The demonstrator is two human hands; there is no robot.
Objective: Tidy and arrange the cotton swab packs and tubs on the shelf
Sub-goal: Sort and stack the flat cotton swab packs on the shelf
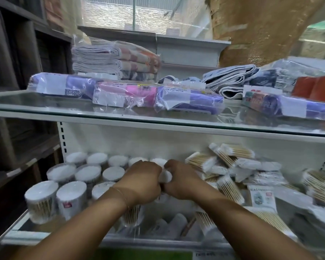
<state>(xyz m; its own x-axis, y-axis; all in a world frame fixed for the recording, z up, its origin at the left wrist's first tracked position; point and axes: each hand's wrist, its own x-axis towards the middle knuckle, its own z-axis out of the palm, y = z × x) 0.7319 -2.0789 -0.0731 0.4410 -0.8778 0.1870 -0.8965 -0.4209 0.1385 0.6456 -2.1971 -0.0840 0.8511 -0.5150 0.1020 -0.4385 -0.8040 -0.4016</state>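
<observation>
Fingers (155,171) of the left hand (141,182) and right hand (180,180) are curled round one white-lidded cotton swab tub (165,177), which is gripped between them over the middle of the lower shelf (51,236). Rows of like tubs (86,174) are stood to the left. A red logo (65,204) is seen on one near tub, its writing unreadable. Bagged swab packs (231,186) are heaped to the right.

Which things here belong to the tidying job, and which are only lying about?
Job: tubs, swab packs, held tub gripped by left hand and right hand.
Lying about, on the upper shelf: towels, purple packs, pink pack, orange packs.
</observation>
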